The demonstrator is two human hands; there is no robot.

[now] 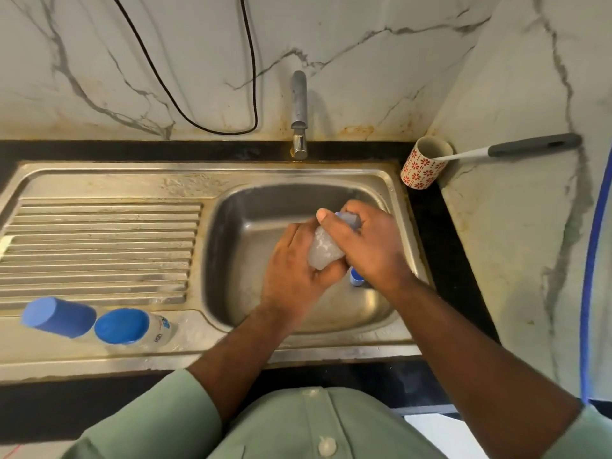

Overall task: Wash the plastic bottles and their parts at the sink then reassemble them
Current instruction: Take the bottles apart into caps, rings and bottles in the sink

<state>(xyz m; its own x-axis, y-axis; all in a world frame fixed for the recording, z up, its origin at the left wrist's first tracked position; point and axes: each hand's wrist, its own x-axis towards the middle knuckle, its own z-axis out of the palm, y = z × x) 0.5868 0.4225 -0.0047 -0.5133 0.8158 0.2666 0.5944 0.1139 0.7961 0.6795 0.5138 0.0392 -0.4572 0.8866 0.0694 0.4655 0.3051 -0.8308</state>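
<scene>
- Green shirt (pixel 298 425) fills the near edge; both forearms reach over the sink (pixel 298 346)
- Left hand (pixel 294 270) cups a clear bottle (pixel 323 250) over the basin, fingers curled under it; right hand (pixel 367 243) grips its blue far end, thumb across the top
- Blue cap (pixel 356 278) shows just under the right wrist
- Two blue-capped bottles (pixel 132 326) lie on the near-left drainboard
- Patterned cup (pixel 424 167) stands on the far-right counter (pixel 440 233)

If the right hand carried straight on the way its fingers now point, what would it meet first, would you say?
The right hand points up-left across the bottle it grips, so beyond that it would probably meet the far wall of the sink basin; depth is hard to judge.
</scene>
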